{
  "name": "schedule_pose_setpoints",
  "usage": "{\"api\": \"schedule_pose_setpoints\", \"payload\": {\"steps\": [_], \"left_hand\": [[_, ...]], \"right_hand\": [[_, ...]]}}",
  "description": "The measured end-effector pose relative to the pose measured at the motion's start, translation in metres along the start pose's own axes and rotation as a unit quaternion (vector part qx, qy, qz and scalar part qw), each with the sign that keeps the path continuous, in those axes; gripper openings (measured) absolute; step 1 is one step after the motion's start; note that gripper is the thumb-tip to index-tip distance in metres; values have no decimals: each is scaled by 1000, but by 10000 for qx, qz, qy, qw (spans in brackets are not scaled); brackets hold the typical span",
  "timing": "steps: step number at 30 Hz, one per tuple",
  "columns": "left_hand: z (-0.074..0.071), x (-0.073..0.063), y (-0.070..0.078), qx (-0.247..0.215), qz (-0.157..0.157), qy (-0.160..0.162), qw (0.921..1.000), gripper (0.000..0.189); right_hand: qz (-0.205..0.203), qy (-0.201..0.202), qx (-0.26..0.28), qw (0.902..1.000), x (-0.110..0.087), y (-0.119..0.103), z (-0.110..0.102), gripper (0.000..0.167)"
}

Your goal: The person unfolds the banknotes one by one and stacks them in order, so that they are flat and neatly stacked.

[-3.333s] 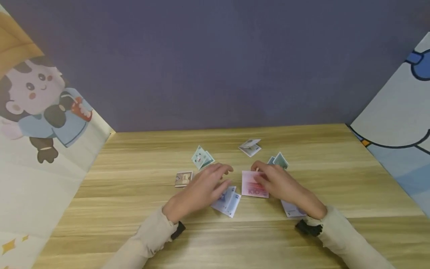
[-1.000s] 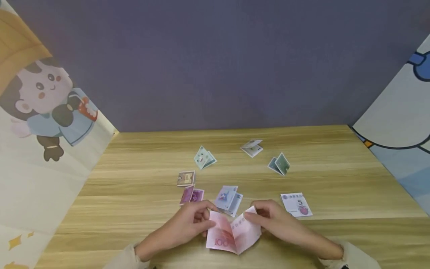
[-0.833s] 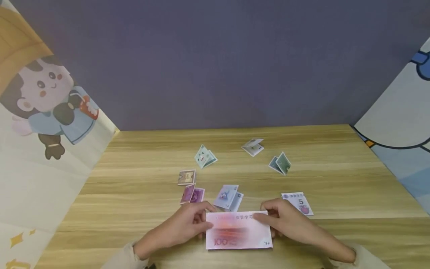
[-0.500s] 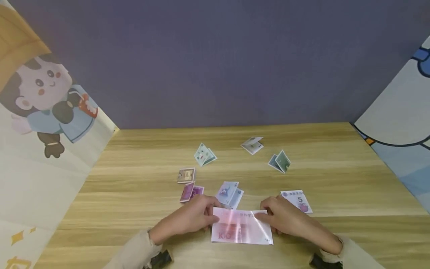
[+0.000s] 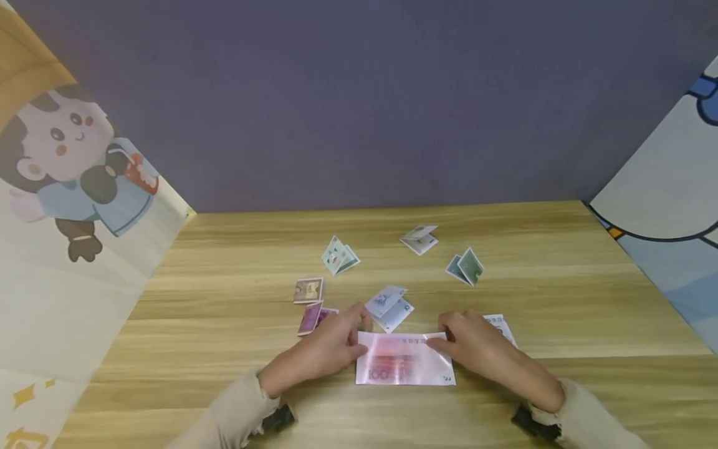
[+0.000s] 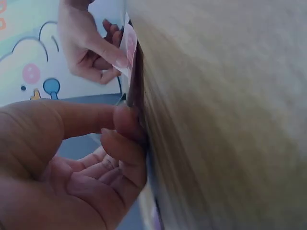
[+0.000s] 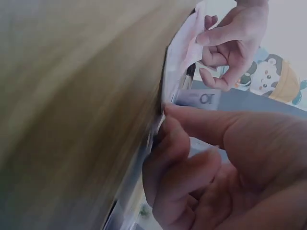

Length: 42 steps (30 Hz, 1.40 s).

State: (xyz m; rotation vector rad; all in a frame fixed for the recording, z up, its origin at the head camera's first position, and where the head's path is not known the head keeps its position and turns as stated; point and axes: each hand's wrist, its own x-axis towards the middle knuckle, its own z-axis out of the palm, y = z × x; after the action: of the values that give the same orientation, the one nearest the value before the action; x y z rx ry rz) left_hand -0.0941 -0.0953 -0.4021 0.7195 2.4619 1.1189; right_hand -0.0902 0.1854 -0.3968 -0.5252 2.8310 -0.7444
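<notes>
A pink 100 banknote [image 5: 406, 362] lies spread out between the two hands, close over the wooden table, with a shine across its face. The left hand [image 5: 325, 349] pinches its left edge between thumb and index finger. At the right edge the right hand [image 5: 482, 346] has the same kind of pinch, its other fingers curled beneath, as the right wrist view shows. Just beyond the pink note stands a half-folded blue 10 banknote [image 5: 389, 307], near the left fingertips. A purple folded banknote [image 5: 311, 318] is partly hidden behind the left hand.
A white-violet banknote [image 5: 501, 327] lies partly behind the right hand. Farther back on the wooden table [image 5: 252, 249] are a brown note [image 5: 308, 290], a pale green note [image 5: 339, 255], a grey one [image 5: 419, 240] and a dark green one [image 5: 465, 267]. A dark panel [image 5: 381, 112] closes the rear.
The pink banknote, folded 3.3 seconds ago, was drawn near and opened flat by both hands. Since then they have moved it away from the body, and the blue note has shifted back and turned.
</notes>
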Motion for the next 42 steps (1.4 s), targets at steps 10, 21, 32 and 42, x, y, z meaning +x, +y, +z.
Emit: {"api": "schedule_pose_setpoints", "payload": {"steps": [10,21,32,42], "left_hand": [[10,-7,8,1855,829,166,9790,8],[14,-15,12,1510,350,-150,9878,13],[15,-14,14,1842,503,75,9816,18],[5,-18,23,1824,457,-86,9821,24]], "right_hand": [[-2990,484,-1177,9457,-13,-14,14,17],[-3093,97,-1110,9444,-20,-15,20,24],[-2701,-409,-821,9585,-23,-15,10,37],[-2162,-934,78,9718,-24,-19,-5,23]]}}
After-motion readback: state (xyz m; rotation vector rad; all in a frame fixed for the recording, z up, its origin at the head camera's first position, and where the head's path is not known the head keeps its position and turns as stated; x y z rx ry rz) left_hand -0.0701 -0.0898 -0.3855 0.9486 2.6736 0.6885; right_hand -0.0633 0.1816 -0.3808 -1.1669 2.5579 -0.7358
